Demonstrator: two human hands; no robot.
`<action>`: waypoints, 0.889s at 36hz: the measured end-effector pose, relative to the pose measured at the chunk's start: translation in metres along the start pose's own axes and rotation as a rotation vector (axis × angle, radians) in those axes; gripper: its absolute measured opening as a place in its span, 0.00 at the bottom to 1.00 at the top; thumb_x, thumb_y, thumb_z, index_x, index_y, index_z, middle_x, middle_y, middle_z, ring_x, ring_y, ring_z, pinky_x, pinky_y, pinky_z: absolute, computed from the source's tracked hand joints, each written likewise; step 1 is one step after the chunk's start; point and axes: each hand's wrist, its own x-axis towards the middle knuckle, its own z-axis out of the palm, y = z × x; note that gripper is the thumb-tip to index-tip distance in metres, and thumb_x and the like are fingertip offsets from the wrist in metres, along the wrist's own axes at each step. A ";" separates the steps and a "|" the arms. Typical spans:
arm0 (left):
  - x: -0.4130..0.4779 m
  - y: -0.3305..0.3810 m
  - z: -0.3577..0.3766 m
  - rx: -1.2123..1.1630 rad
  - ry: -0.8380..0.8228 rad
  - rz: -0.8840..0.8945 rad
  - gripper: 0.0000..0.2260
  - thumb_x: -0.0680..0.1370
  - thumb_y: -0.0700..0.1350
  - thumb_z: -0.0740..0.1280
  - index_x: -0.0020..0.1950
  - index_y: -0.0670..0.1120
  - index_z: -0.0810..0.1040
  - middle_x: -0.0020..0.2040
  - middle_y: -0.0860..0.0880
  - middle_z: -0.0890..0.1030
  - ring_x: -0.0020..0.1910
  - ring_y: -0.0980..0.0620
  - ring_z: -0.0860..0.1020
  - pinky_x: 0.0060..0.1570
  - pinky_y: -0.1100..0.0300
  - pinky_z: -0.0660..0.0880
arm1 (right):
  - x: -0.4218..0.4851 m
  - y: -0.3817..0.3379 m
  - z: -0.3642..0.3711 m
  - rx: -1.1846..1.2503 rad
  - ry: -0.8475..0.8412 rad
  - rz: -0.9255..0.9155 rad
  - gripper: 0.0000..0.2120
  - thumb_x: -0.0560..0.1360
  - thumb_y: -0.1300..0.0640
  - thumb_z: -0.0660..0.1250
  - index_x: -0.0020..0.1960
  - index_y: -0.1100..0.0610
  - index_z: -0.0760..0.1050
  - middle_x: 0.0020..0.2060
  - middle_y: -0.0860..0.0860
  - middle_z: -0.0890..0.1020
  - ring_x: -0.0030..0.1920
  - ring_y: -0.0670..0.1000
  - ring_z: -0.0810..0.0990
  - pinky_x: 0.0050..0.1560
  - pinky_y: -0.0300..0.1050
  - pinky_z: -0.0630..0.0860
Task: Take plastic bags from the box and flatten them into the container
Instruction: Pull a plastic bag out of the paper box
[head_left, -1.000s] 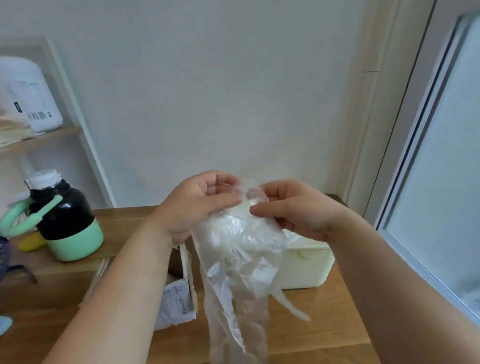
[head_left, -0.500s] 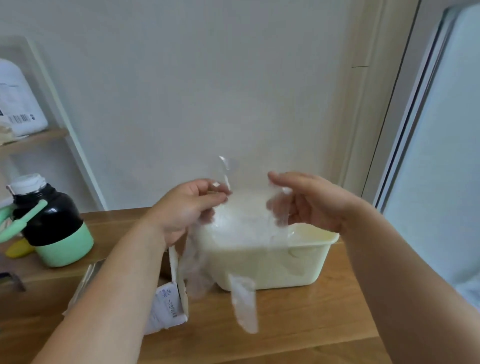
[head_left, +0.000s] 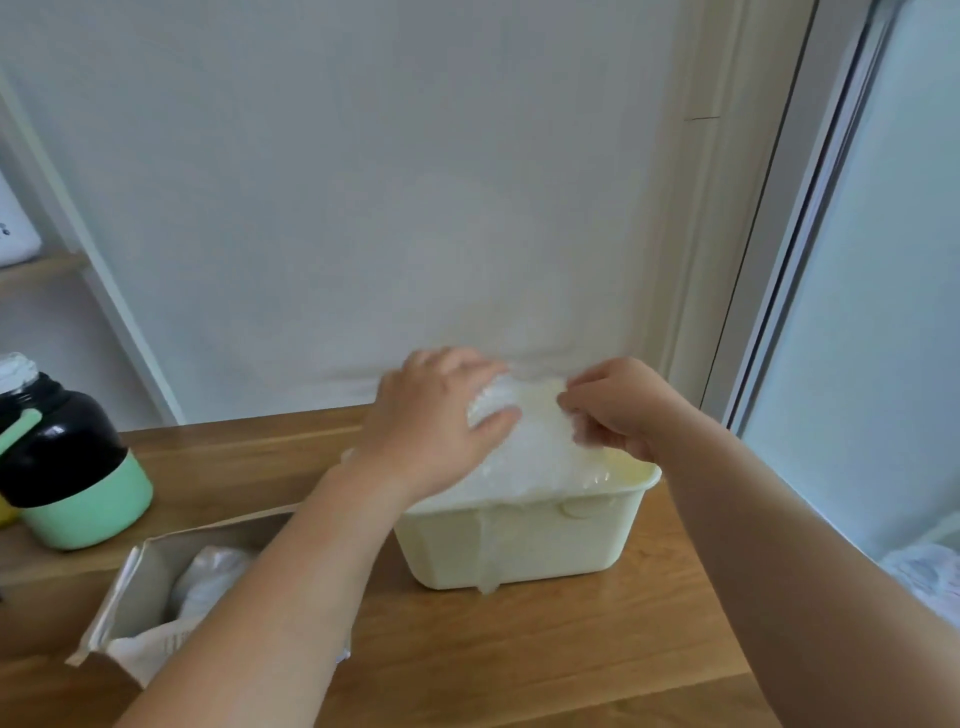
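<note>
The right hand (head_left: 618, 410) has a narrow grip: its fingertips pinch the far right edge of the plastic bag (head_left: 535, 452), which spreads from that pinch toward 9 o'clock. The left hand (head_left: 434, 415) takes no grip. It lies palm down, fingers spread, pressing on the bag's left half. The bag lies across the open top of the container (head_left: 524, 545), and a thin strip of it hangs over the near wall at 6 o'clock, down to the bench (head_left: 545, 649).

The container's far side stands close to the wall (head_left: 363, 208) at 12 o'clock. At 3 o'clock the bench edge and a door frame (head_left: 779, 260) are near. Bare bench shows at 6 o'clock. At 8 o'clock the box (head_left: 140, 587) sits open, partly behind the left forearm, with crumpled white plastic (head_left: 208, 577) inside. A flask (head_left: 67, 457) stands well apart at 9 o'clock.

There is one bag under the hands, one container, one box and one flask. The bags in the box cannot be counted.
</note>
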 end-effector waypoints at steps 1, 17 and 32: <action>-0.001 0.000 0.006 0.065 -0.197 -0.023 0.25 0.77 0.65 0.58 0.71 0.56 0.70 0.72 0.53 0.69 0.70 0.46 0.65 0.65 0.50 0.63 | 0.003 0.004 -0.002 -0.089 0.016 -0.001 0.11 0.72 0.71 0.64 0.54 0.70 0.75 0.30 0.56 0.72 0.26 0.51 0.70 0.32 0.43 0.74; 0.017 -0.020 0.048 0.181 -0.784 -0.154 0.29 0.76 0.57 0.66 0.76 0.60 0.61 0.75 0.54 0.65 0.73 0.48 0.65 0.67 0.53 0.64 | 0.002 0.009 0.011 -1.009 -0.020 -0.562 0.21 0.75 0.52 0.66 0.67 0.50 0.71 0.62 0.47 0.75 0.62 0.50 0.73 0.62 0.43 0.68; 0.019 -0.024 0.065 0.042 -0.983 -0.189 0.29 0.80 0.48 0.63 0.79 0.49 0.57 0.78 0.48 0.59 0.75 0.46 0.60 0.72 0.50 0.61 | 0.032 0.040 0.027 -1.241 -0.494 0.029 0.25 0.76 0.57 0.62 0.72 0.58 0.65 0.70 0.54 0.70 0.68 0.55 0.69 0.69 0.50 0.66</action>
